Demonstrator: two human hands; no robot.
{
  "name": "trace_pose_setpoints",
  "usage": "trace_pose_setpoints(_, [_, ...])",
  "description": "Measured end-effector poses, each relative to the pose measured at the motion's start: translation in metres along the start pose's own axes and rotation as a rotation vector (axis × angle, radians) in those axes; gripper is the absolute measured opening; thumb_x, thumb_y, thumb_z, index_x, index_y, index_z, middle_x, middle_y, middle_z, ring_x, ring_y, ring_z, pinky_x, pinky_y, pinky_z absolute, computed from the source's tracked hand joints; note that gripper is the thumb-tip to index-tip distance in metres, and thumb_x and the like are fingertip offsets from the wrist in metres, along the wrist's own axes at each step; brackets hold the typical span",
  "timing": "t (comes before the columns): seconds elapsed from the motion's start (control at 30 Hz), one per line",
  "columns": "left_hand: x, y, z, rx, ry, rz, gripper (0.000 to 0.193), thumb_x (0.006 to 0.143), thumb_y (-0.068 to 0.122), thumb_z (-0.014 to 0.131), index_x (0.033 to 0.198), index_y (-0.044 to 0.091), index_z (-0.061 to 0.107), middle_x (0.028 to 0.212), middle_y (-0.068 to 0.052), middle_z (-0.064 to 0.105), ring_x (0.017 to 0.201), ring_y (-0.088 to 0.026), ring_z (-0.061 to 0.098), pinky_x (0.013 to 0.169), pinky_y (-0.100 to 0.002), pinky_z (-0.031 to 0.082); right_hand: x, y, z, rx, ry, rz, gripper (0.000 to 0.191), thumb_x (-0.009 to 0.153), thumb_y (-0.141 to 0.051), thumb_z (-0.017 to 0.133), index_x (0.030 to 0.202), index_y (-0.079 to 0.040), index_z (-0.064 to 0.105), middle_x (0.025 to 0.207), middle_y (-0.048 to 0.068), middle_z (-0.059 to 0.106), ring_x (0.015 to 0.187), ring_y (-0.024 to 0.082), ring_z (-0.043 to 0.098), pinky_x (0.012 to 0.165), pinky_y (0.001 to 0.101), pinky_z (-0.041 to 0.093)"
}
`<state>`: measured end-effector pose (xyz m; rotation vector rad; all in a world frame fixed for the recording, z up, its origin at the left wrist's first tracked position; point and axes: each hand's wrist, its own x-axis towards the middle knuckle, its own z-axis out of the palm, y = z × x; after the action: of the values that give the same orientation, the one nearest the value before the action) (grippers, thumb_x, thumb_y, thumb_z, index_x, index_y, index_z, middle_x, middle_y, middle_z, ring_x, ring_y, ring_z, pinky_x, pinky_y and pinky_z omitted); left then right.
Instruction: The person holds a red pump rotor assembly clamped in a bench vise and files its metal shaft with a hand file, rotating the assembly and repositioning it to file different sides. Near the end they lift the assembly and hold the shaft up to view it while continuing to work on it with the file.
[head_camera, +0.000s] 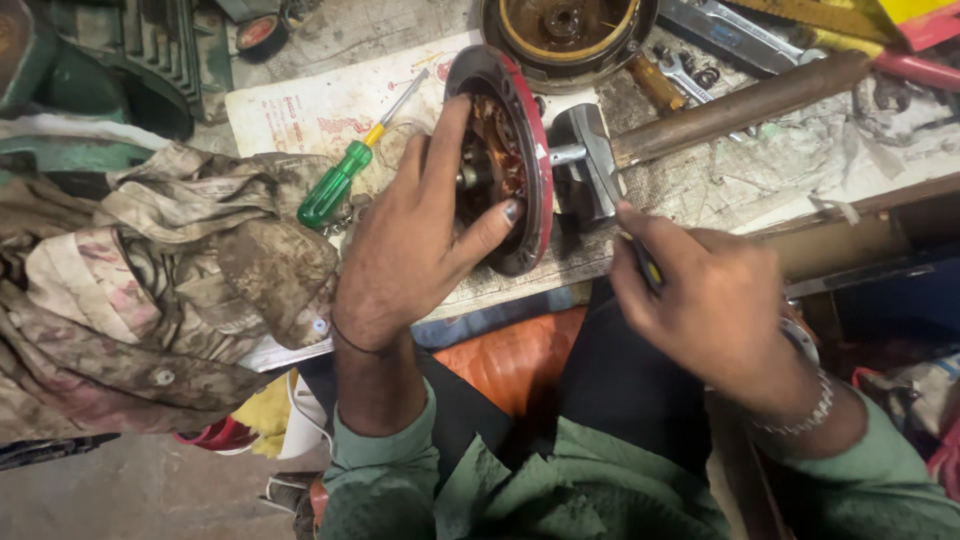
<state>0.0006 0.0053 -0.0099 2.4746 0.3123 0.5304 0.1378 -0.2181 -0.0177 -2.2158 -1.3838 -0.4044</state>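
My left hand (415, 235) grips a round red-rimmed motor cover (520, 160) standing on edge, fingers over its copper-coloured inner windings, thumb on the lower rim. A steel shaft sticks out of its right side and touches a hammer head (590, 160) with a long wooden handle (740, 105). My right hand (700, 300) is closed on a thin dark tool with a yellow band (645, 262), its tip pointing up toward the hammer head and shaft.
A green-handled screwdriver (335, 185) lies on a printed paper sheet (310, 105). A dirty crumpled cloth (170, 270) fills the left. A round metal housing (565, 35) and several wrenches (700, 25) lie at the back. An orange cushion (515, 355) sits below.
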Motion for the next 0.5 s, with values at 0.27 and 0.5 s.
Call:
trace_pose_setpoints(0.27, [0.005,0.009,0.003,0.083,0.099,-0.067,0.083,0.098,0.056,0.066,0.155,0.001,0.04,0.116,-0.027,0.07,0.101,-0.045,0.071,0.085,-0.053,0.056,0.0,0.012,0.003,0.088,0.0,0.041,0.027,0.093,-0.016,0.079,0.118,-0.007,0.076,0.075,0.012,0.07,0.061,0.028,0.067,0.059,0.0392,0.052])
trace_pose_setpoints(0.5, [0.009,0.015,0.002,0.068,0.047,-0.256,0.085,0.092,0.062,0.065,0.152,0.005,0.045,0.1,-0.024,0.073,0.094,-0.042,0.073,0.081,-0.052,0.057,-0.005,0.017,0.001,0.166,0.043,0.143,0.03,0.094,-0.014,0.078,0.123,-0.006,0.076,0.073,0.012,0.068,0.061,0.023,0.068,0.059,0.0359,0.052])
